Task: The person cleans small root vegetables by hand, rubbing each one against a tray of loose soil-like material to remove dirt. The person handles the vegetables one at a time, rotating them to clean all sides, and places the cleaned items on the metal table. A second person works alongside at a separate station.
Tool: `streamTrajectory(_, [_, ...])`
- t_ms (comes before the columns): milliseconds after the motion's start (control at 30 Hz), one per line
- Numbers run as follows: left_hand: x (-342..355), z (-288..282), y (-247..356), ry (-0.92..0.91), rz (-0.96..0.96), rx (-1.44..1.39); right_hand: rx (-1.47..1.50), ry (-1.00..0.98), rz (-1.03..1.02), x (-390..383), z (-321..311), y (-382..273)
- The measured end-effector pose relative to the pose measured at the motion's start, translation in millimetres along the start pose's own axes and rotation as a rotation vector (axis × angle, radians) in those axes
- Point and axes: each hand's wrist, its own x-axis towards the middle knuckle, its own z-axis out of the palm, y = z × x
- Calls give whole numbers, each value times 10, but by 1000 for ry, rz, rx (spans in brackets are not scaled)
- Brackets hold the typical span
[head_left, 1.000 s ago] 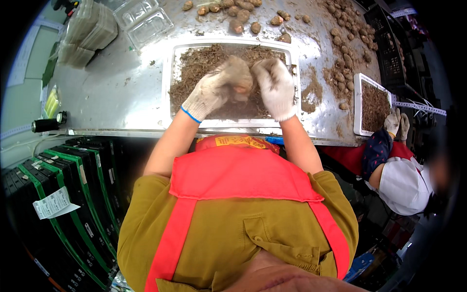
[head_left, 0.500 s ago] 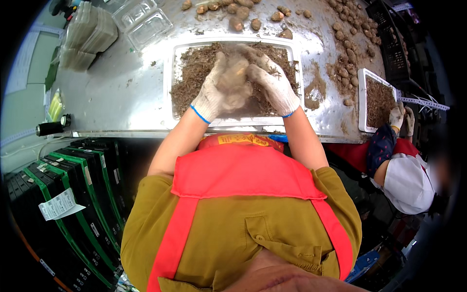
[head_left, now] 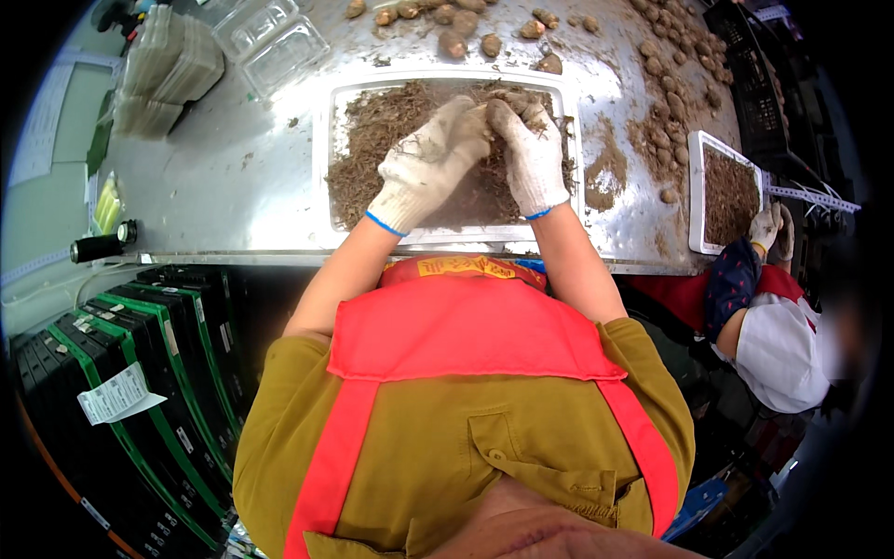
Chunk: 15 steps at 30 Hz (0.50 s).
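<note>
A white rectangular tray [head_left: 323, 149] of brown root debris and soil [head_left: 368, 140] lies on the metal table before me. Both hands wear dirty cream knit gloves and meet over the tray's upper middle. My left hand [head_left: 426, 163] has its fingers closed and raised toward the right one, around something too hidden to name. My right hand [head_left: 533, 154] is curled beside it, fingertips bent inward at the same spot, its grip also unclear. Loose brown tubers [head_left: 491, 45] lie just beyond the tray.
Clear plastic containers [head_left: 172, 70] are stacked back left, near a black cylinder [head_left: 93, 246]. More tubers [head_left: 661, 121] and a black crate [head_left: 750, 84] are at right. A co-worker's gloved hands [head_left: 765, 226] are by a second tray [head_left: 697, 186]. Green-edged black crates [head_left: 121, 373] stand below left.
My hands, blurred in motion half a second ago, have drawn together higher in the tray; the right fingers have curled inward. The view has shifted slightly relative to the table.
</note>
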Motion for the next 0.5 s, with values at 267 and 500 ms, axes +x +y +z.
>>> streamTrajectory(267, [-86, 166, -751, 210, 367, 936, 37, -54, 182, -79, -48, -59])
streamTrajectory(500, [62, -134, -245, -23, -378, -718, 375, -33, 355, -28, -193, 125])
